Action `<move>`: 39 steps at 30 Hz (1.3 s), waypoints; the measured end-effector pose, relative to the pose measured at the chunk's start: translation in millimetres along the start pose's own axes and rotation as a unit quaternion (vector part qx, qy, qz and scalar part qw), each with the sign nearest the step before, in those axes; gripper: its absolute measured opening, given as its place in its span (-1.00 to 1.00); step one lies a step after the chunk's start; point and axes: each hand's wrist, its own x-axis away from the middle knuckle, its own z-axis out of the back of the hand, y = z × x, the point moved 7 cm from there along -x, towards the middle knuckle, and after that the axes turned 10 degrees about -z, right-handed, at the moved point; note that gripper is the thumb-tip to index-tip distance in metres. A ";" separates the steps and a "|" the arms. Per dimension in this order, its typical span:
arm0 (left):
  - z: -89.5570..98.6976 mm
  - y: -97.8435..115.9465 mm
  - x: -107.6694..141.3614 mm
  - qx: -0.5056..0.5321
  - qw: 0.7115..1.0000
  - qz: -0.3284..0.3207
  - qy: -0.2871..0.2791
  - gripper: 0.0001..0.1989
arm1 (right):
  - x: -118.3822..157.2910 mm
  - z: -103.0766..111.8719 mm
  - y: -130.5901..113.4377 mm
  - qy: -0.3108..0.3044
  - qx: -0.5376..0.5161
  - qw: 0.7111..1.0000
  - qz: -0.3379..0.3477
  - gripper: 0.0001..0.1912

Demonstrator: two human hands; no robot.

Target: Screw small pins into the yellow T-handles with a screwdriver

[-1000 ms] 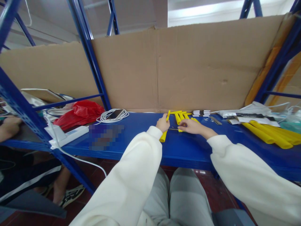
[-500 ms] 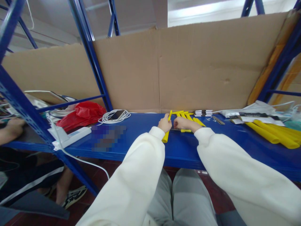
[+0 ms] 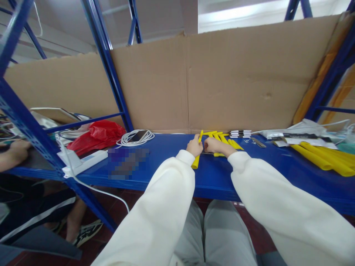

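Observation:
My left hand (image 3: 195, 146) is closed round a narrow yellow tube (image 3: 195, 162), which slants toward me across the tabletop; its ends show above and below my fingers. Close beside it, my right hand (image 3: 212, 145) is bent with the fingers curled in, the tips turned toward the tube. A thin dark edge shows just under that hand, too small to name, and what the fingers grip is hidden. Several short yellow pieces (image 3: 222, 138) lie behind and to the right of my right hand, and another yellow piece (image 3: 219, 154) pokes out beneath it.
On the blue table (image 3: 166, 170), small white-and-black packs (image 3: 240, 133) and a flat metal strip (image 3: 258, 142) lie right. Larger yellow tubes (image 3: 321, 159) are farther right. Coiled white cable (image 3: 146, 137), a power strip (image 3: 88, 162) and a red bag (image 3: 100, 135) lie left. A person's hand (image 3: 19, 147) is far left.
Almost nothing differs. My right hand has shifted very slightly to the left, toward the tube; my left hand keeps its hold on the yellow tube.

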 end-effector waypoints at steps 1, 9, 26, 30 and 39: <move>0.2 0.0 0.0 -0.002 1.000 0.001 0.001 -0.50 | 1.4 3.3 -0.3 0.010 0.003 1.000 -0.004 -0.88; 1.1 -1.8 0.2 -0.008 1.000 0.009 0.004 -0.50 | 9.0 57.1 70.4 0.108 -0.013 0.984 -0.140 -0.88; 1.4 3.8 1.7 -0.017 1.000 0.002 -0.001 -0.51 | 63.4 64.4 232.4 0.115 0.006 0.932 -0.343 -0.78; 0.2 3.9 2.1 -0.016 1.000 0.003 -0.006 -0.51 | 57.4 63.3 235.3 0.107 0.017 0.933 -0.343 -0.86; -0.3 4.3 2.9 -0.017 1.000 0.001 -0.011 -0.50 | 45.6 61.5 240.3 0.082 0.022 0.937 -0.338 -0.82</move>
